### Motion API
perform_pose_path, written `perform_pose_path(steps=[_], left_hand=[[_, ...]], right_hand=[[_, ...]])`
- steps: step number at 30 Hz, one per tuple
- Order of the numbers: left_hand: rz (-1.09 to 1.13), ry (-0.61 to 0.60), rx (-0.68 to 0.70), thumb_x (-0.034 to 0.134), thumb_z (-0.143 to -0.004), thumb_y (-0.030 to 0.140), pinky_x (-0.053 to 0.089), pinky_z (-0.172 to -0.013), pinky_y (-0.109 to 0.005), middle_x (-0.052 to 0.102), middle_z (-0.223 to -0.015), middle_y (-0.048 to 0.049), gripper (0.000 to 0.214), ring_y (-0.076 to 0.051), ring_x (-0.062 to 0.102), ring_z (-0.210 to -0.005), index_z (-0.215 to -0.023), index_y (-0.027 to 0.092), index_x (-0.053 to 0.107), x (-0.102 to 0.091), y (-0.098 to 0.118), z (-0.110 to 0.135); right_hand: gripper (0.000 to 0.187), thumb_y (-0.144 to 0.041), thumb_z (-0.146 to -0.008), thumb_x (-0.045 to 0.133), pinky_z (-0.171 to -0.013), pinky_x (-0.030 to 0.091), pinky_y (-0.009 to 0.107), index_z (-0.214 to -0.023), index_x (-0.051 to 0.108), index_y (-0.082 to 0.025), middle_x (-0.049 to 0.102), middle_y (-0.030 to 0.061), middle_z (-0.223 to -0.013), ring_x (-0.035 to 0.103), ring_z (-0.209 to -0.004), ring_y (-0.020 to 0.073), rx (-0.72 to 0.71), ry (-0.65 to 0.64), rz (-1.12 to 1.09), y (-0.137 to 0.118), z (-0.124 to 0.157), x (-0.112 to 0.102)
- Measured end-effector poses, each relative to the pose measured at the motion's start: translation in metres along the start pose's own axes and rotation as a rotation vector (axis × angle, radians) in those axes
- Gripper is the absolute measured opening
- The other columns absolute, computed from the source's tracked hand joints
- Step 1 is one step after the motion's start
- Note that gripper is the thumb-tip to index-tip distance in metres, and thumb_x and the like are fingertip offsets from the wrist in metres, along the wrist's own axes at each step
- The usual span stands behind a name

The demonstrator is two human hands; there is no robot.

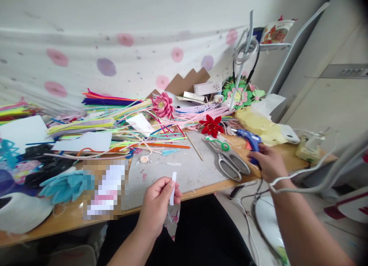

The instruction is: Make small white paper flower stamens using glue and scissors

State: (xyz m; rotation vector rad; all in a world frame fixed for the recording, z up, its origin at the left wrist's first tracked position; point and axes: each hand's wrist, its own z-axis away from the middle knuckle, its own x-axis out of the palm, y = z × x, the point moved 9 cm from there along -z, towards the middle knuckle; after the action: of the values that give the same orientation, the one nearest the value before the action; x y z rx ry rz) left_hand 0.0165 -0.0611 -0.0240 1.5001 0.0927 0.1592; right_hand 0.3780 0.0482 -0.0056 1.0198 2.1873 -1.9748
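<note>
At 3 and 6 o'clock on a craft bench: blue glue gun and white strip, one to each hand

At 6 o'clock, a little toward 7, left hand [161,195]: thumb and fingers pinched on one narrow white strip [173,187], held near upright above the front edge of the wooden table [201,194].

At 3 o'clock, right hand [268,162]: fingers closed about the handle of one blue hot glue gun [249,137], nozzle pointing toward the left (whether the gun rests on the table or is raised, cannot tell).

At centre, one grey work mat [186,174], stained. Upon it, at 4 o'clock, one pair of metal scissors [220,153], handles toward the person; near its blades, one green curled stem [225,146]. Nearer centre, one slim wooden stick [195,147].

Flowers: one red [212,126], just above the scissors; one pink [163,105], at 11 o'clock; one green-and-pink [237,96], at 2 o'clock; one light blue [67,185], at 8 o'clock.

From 9 to 10 o'clock, chenille stems [107,102], many colours, in loose bundles.

At 12 o'clock, one stepped brown cardboard piece [188,81].
</note>
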Motion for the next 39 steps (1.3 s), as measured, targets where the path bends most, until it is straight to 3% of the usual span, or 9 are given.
perform_pose_path(steps=[5, 8, 13, 17, 27, 39], left_hand=[[-0.100, 0.049, 0.036, 0.055, -0.085, 0.035, 0.044, -0.053, -0.024, 0.062, -0.058, 0.0010, 0.025, -0.012, 0.057, -0.050, -0.070, 0.017, 0.062, -0.010, 0.004, 0.005], [-0.165, 0.095, 0.067, 0.053, -0.086, 0.034, 0.044, -0.052, -0.023, 0.063, -0.058, 0.0011, 0.024, -0.012, 0.057, -0.050, -0.071, 0.017, 0.061, -0.021, 0.008, 0.008], [-0.246, 0.140, 0.121, 0.052, -0.086, 0.030, 0.045, -0.052, -0.022, 0.063, -0.058, 0.0013, 0.022, -0.011, 0.058, -0.050, -0.070, 0.018, 0.060, -0.037, 0.016, 0.011], [-0.285, 0.185, 0.176, 0.052, -0.085, 0.027, 0.045, -0.050, -0.022, 0.064, -0.057, 0.0010, 0.021, -0.012, 0.058, -0.049, -0.067, 0.019, 0.059, -0.045, 0.028, 0.017], [-0.463, 0.175, 0.333, 0.050, -0.086, 0.027, 0.046, -0.050, -0.024, 0.065, -0.059, 0.0002, 0.022, -0.014, 0.060, -0.050, -0.068, 0.020, 0.060, -0.041, 0.046, 0.025], [-0.585, 0.161, 0.466, 0.048, -0.088, 0.023, 0.046, -0.051, -0.023, 0.064, -0.059, 0.0011, 0.022, -0.012, 0.060, -0.050, -0.069, 0.018, 0.058, -0.034, 0.058, 0.029]], right_hand=[[0.025, -0.034, -0.059, 0.069, -0.043, 0.044, 0.026, -0.074, 0.063, -0.016, 0.063, 0.0026, -0.060, 0.055, -0.047, 0.0142, 0.089, -0.414, -0.402, -0.049, 0.093, 0.092], [0.023, -0.029, -0.061, 0.074, -0.053, 0.049, 0.028, -0.079, 0.067, -0.018, 0.068, 0.0049, -0.074, 0.061, -0.062, 0.0172, 0.048, -0.582, -0.585, -0.073, 0.137, 0.119], [0.007, -0.026, -0.075, 0.066, -0.053, 0.045, 0.029, -0.078, 0.060, -0.023, 0.058, 0.0021, -0.072, 0.055, -0.063, 0.0173, -0.403, -0.699, -0.487, -0.117, 0.166, 0.114], [0.019, -0.022, -0.080, 0.059, -0.052, 0.040, 0.027, -0.066, 0.046, -0.021, 0.045, -0.0011, -0.067, 0.048, -0.060, 0.0147, -0.613, -0.681, -0.286, -0.135, 0.176, 0.108], [0.020, -0.010, -0.080, 0.055, -0.052, 0.037, 0.025, -0.068, 0.043, -0.021, 0.045, -0.0021, -0.067, 0.045, -0.061, 0.0125, -0.742, -0.635, -0.211, -0.140, 0.182, 0.104], [0.021, -0.006, -0.079, 0.054, -0.055, 0.035, 0.023, -0.070, 0.041, -0.020, 0.043, -0.0028, -0.070, 0.044, -0.062, 0.0109, -0.739, -0.681, -0.197, -0.142, 0.183, 0.103]])
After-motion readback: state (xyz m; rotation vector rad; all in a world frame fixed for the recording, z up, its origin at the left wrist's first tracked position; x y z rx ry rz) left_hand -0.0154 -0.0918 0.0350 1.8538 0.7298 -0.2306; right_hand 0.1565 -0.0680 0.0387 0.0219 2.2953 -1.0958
